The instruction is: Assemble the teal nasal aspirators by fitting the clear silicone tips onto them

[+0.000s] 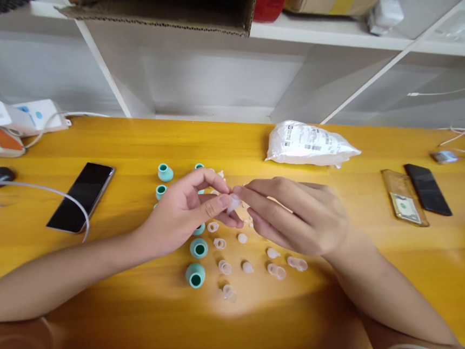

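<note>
While the left hand (pixel 190 205) pinches a small translucent plastic piece (pixel 233 202) mid-frame, the right hand (pixel 301 212) meets its upper-right end, whether gripping I cannot tell.

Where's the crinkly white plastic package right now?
In the head view, the package lies right of centre, toward the back of the yellow-brown wooden table, beyond the person's right hand.

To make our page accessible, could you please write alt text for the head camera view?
A person's left hand holds a small translucent piece while the right hand meets it with its fingertips, above a wooden table. Teal bottle-shaped pieces and small translucent plastic parts sit near the hands; a white package lies behind, and a dark-screened phone to the left.
</note>
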A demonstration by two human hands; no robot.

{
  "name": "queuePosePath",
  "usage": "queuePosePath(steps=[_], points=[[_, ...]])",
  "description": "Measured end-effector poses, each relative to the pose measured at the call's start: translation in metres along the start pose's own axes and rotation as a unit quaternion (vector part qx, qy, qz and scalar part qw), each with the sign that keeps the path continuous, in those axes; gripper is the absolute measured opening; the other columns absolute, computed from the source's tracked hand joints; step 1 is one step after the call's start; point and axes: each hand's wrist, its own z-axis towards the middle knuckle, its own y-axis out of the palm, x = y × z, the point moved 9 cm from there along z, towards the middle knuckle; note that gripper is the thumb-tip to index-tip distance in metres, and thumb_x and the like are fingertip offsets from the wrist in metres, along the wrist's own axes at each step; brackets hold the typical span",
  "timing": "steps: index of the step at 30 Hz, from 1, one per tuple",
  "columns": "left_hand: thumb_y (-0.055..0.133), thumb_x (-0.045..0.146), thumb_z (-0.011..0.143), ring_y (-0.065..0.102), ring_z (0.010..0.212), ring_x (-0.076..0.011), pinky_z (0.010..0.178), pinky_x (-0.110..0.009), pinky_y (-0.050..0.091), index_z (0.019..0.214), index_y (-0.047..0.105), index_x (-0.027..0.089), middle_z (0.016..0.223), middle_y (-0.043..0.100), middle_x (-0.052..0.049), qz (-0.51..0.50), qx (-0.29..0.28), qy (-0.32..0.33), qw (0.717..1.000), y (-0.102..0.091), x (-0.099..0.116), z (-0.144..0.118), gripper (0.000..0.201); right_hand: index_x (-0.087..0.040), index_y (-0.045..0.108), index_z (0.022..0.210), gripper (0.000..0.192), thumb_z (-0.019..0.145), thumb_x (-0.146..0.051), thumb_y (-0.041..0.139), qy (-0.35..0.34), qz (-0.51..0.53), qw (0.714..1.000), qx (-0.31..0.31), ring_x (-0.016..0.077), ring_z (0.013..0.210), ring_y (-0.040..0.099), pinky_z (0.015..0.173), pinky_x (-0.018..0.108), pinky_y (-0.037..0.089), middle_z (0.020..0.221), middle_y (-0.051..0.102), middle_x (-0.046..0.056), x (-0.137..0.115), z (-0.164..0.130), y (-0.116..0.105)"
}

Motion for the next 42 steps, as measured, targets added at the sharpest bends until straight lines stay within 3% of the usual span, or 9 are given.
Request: queuePosePath(steps=[7,14,30,35,42], points=[[0.094,0.047,0.1,0.084,0.076,-0.0176,0.074,-0.03,0.072,0.104,0.069,0.023,0.09,0.081,0.0,-0.029,-0.024,-0.017,0.999,0.003,-0.006,-0.001,0.035,-0.013,0.072,0.149,0.045,0.104,-0.009,0.07,-0.032,-0.008,0.999,-0.003,0.0201,0.078,0.075,0.059,0.037,0.059,0.103,0.086,0.008,-0.004,-0.001,0.0],[0.093,0.04,0.102,0.086,0.089,-0.0169,0.083,-0.028,0.073,0.106,0.071,0.02,0.103,0.081,-0.003,-0.051,-0.022,0.023,0.998,0.003,0.0,0.0,0.029,-0.012,0.072,0.143,0.042,0.102,-0.004,0.072,0.048,0.091,0.994,0.046,0.0203,0.098,0.083,0.079,0.03,0.068,0.121,0.085,0.012,0.002,0.006,-0.013],[0.089,0.032,0.106,0.087,0.095,-0.0181,0.088,-0.028,0.074,0.108,0.073,0.019,0.11,0.082,-0.004,-0.078,-0.027,0.038,0.996,0.0,-0.002,-0.001,0.021,-0.015,0.07,0.138,0.037,0.103,-0.002,0.068,0.083,0.157,0.984,0.032,0.0212,0.104,0.083,0.084,0.033,0.069,0.118,0.084,0.012,0.008,0.012,-0.009],[0.086,0.03,0.107,0.086,0.09,-0.0178,0.084,-0.028,0.074,0.119,0.078,0.021,0.106,0.079,-0.002,-0.069,-0.015,0.019,0.997,-0.001,-0.005,0.001,0.017,-0.022,0.075,0.133,0.033,0.105,-0.006,0.069,0.146,0.109,0.982,0.046,0.0229,0.089,0.082,0.078,0.038,0.067,0.114,0.084,0.009,0.03,0.008,-0.021],[0.084,0.03,0.106,0.084,0.084,-0.015,0.081,-0.026,0.072,0.11,0.083,0.022,0.101,0.079,-0.001,-0.053,-0.005,0.001,0.999,-0.002,-0.005,0.002,0.009,-0.022,0.078,0.116,0.015,0.113,-0.022,0.063,0.249,0.06,0.966,-0.044,0.0235,0.075,0.08,0.067,0.04,0.06,0.104,0.083,0.009,0.077,-0.013,-0.01]])
